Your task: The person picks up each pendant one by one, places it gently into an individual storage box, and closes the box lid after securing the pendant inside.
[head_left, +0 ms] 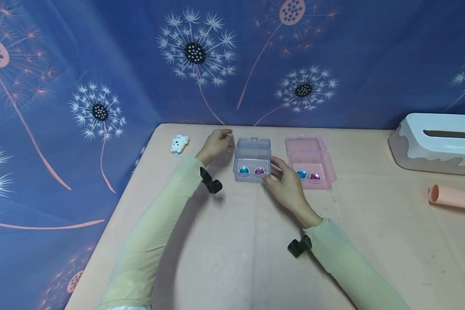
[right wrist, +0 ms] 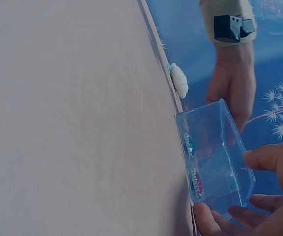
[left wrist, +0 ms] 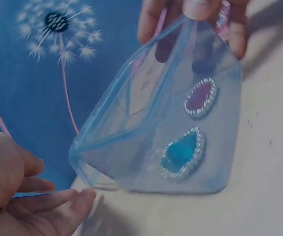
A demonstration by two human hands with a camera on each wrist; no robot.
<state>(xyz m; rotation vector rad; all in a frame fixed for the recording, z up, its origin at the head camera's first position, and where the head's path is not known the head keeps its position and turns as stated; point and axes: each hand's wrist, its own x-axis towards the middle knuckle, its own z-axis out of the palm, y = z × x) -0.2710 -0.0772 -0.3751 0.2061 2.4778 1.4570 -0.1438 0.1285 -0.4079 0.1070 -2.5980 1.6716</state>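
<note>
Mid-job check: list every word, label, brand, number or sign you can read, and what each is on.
None readable: no lettering shows on the translucent blue box, pink box, slotted box or white figurine.
The backdrop shows only printed flowers.
Any marking on the black wrist camera would be too small to read.

Home-style tabletop corner; exact room type, can't tell.
Blue dandelion-print backdrop (head_left: 128,38) behind and at left, pale table (head_left: 224,267), slotted tissue-type box (head_left: 441,150) at right, small white toy (head_left: 179,144) at left. Decor reads domestic.
</note>
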